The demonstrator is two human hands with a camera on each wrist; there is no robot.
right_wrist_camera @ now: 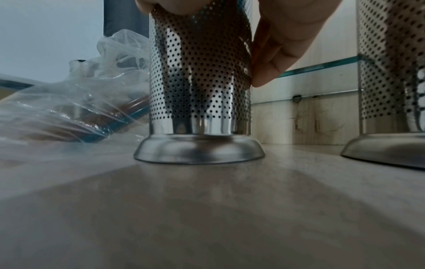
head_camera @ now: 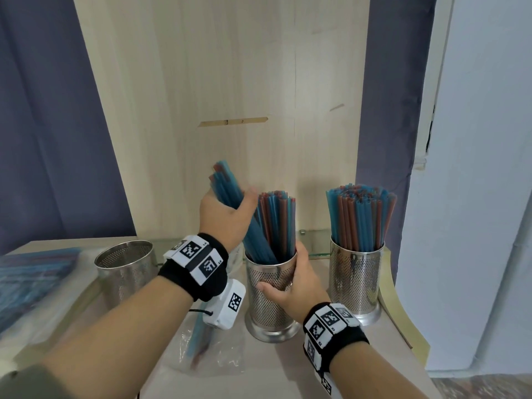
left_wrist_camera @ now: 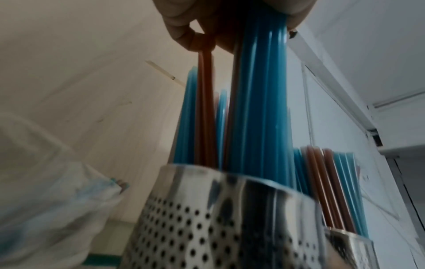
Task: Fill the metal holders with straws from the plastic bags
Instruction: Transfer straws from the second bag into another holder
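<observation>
Three perforated metal holders stand on the counter. The middle holder (head_camera: 270, 295) (left_wrist_camera: 230, 218) (right_wrist_camera: 200, 72) has blue and brown straws in it. My left hand (head_camera: 227, 214) (left_wrist_camera: 230, 23) grips a bundle of blue and brown straws (head_camera: 227, 185) (left_wrist_camera: 260, 91), tilted left, with its lower ends inside the middle holder. My right hand (head_camera: 293, 283) (right_wrist_camera: 282, 36) grips the middle holder's wall. The right holder (head_camera: 357, 280) (right_wrist_camera: 391, 72) is packed with straws. The left holder (head_camera: 126, 269) looks empty.
A clear plastic bag with a few straws (head_camera: 207, 347) (right_wrist_camera: 76, 109) lies in front of the left holder. Another bag of straws (head_camera: 31, 277) lies at the far left. A wooden panel (head_camera: 224, 96) rises behind; a glass strip (head_camera: 316, 243) lies along the panel's foot.
</observation>
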